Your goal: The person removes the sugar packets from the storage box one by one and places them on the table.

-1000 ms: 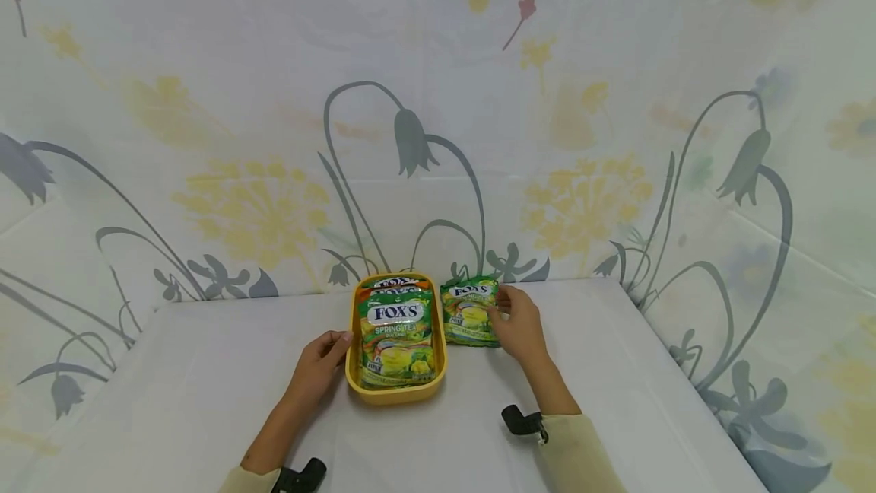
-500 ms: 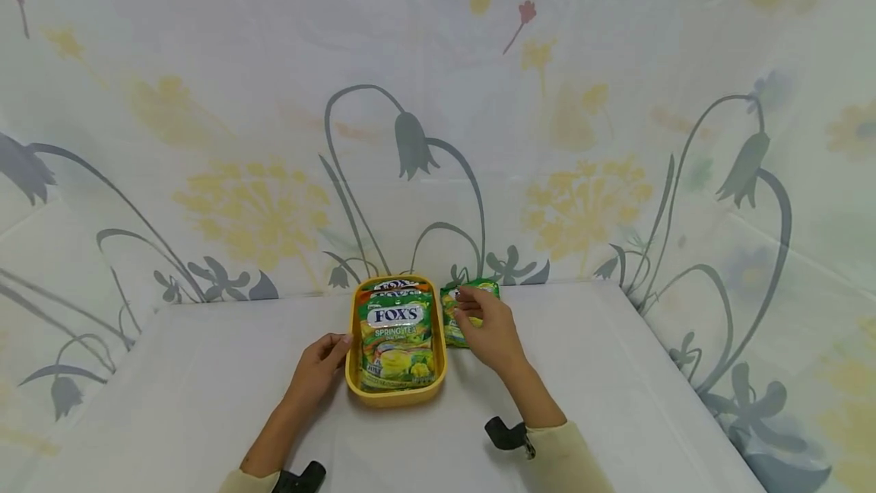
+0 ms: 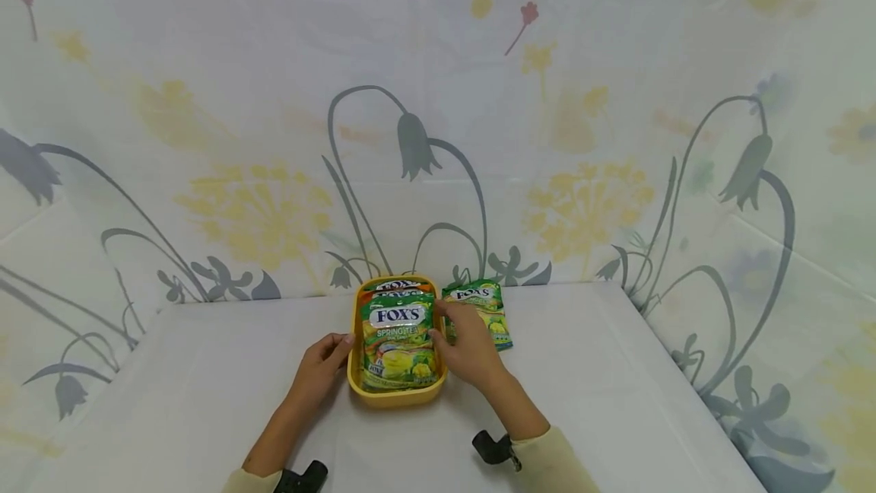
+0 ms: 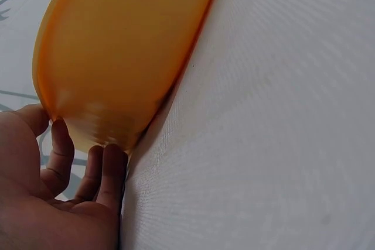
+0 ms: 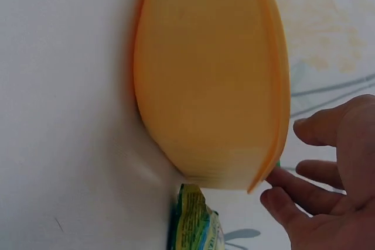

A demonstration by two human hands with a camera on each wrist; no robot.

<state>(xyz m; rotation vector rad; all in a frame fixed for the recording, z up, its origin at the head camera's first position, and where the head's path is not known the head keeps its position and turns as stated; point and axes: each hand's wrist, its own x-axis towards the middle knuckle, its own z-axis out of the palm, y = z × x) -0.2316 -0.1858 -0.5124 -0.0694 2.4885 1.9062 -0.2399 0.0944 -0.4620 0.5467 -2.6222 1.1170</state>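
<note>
In the head view a yellow plastic tray (image 3: 400,400) holds a green FOX'S Spring Tea candy bag (image 3: 395,352), with the top of another FOX'S bag (image 3: 395,286) showing behind it. My left hand (image 3: 318,367) holds the tray's left side; the left wrist view has its bent fingers (image 4: 112,171) against the outer wall and the thumb at the rim. At the tray's right rim is my right hand (image 3: 472,348), its thumb and fingers spread in the right wrist view. Just right of the tray lies a second green candy bag (image 3: 496,322), partly covered by that hand.
A white cloth (image 3: 226,371) covers the table. Behind it rises a flower-patterned backdrop (image 3: 438,59), close to the tray's far end. Each wrist wears a black camera mount, such as the right one (image 3: 493,447).
My right hand has let go of the loose candy bag and moved left across it to the tray's right rim. That bag is slightly turned. The left hand has stayed at the tray.
</note>
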